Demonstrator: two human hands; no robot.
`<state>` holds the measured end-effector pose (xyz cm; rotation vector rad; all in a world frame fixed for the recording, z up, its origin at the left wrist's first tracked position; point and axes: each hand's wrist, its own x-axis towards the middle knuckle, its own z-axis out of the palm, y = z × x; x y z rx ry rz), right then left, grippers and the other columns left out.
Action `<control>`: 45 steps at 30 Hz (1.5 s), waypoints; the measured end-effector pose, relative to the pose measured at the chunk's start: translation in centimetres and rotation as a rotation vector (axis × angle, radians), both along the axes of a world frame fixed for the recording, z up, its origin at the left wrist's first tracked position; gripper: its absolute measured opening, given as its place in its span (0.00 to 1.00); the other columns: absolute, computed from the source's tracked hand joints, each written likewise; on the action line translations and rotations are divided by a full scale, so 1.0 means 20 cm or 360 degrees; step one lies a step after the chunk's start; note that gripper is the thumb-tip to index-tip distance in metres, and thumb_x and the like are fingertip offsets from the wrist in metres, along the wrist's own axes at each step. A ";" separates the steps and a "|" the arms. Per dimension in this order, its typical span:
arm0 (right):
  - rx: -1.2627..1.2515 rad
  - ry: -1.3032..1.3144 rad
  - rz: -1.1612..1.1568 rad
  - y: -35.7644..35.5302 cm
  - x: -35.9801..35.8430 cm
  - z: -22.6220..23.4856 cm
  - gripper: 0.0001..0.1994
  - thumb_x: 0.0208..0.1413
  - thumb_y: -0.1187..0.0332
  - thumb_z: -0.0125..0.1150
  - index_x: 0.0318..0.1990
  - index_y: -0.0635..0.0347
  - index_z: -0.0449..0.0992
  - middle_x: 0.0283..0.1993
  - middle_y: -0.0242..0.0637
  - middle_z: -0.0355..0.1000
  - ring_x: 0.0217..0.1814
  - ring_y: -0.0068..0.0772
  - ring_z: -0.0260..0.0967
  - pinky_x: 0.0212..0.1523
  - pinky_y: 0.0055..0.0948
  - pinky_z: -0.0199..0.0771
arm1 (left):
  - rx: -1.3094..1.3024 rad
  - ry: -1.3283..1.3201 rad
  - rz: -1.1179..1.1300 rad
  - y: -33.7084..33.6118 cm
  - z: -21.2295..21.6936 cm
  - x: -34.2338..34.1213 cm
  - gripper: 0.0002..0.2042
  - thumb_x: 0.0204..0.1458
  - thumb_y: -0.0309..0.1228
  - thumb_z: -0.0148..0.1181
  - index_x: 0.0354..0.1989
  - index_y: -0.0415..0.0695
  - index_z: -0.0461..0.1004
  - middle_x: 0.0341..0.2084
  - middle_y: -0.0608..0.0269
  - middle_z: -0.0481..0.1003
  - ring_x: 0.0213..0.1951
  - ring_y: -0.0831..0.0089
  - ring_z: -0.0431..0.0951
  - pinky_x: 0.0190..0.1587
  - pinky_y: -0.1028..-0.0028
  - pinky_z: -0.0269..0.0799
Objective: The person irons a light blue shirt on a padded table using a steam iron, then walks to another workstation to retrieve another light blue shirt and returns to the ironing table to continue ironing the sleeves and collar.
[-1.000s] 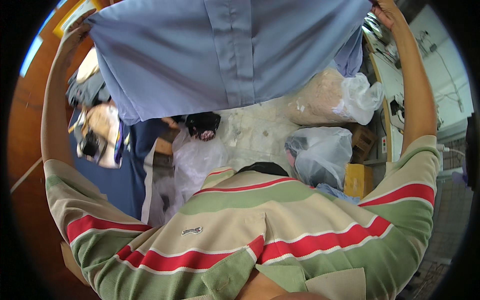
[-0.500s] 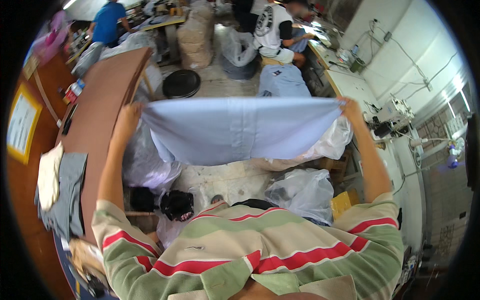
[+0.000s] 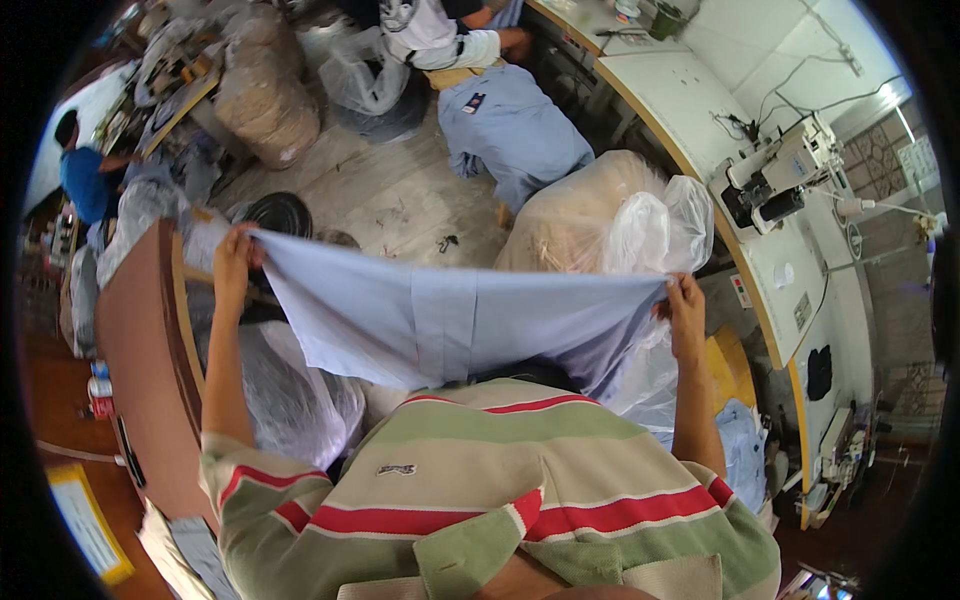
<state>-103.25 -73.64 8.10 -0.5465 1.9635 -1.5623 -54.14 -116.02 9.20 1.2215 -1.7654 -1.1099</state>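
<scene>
Grasping blue cloth (image 3: 440, 320) at one corner with left hand (image 3: 237, 264), at another with right hand (image 3: 686, 312). Spread between both, sagging slightly, with stuffed bag (image 3: 570, 215) beyond right hand.

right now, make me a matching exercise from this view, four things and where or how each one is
1. pale blue cloth
2. large sewing machine
3. brown tabletop
4. shirt worn by the person

A. on a pale table at the right
B. striped beige, green and red
C. stretched between left hand and right hand
D. at the picture's left

Pairs: 1-C, 2-A, 3-D, 4-B
</scene>
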 end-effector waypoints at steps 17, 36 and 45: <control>-0.0894 0.0573 -0.1009 -1.23 -1.05 -0.12 0.08 0.57 0.70 0.51 0.40 0.66 0.68 0.38 0.39 0.70 0.41 0.30 0.70 0.47 0.29 0.71 | 0.0394 0.1115 -0.0725 -2.08 -0.29 -2.78 0.09 0.54 0.26 0.46 0.42 0.42 0.67 0.36 0.59 0.71 0.39 0.69 0.74 0.45 0.74 0.67; 0.0422 -0.0147 0.0216 -2.01 0.24 -1.14 0.20 0.48 0.70 0.54 0.51 0.60 0.68 0.53 0.51 0.65 0.55 0.49 0.62 0.55 0.38 0.62 | 0.0089 -0.0859 -0.0997 -1.93 -1.82 -2.62 0.26 0.48 0.27 0.52 0.56 0.36 0.54 0.51 0.53 0.64 0.50 0.65 0.66 0.52 0.66 0.62; 0.0791 -0.0334 -0.0981 -0.57 0.96 -1.14 0.17 0.48 0.73 0.50 0.48 0.66 0.70 0.46 0.44 0.71 0.47 0.36 0.69 0.46 0.29 0.69 | 0.0648 -0.1963 -0.1996 -0.89 -1.70 -1.54 0.18 0.49 0.30 0.54 0.48 0.37 0.63 0.41 0.58 0.69 0.40 0.70 0.70 0.43 0.70 0.66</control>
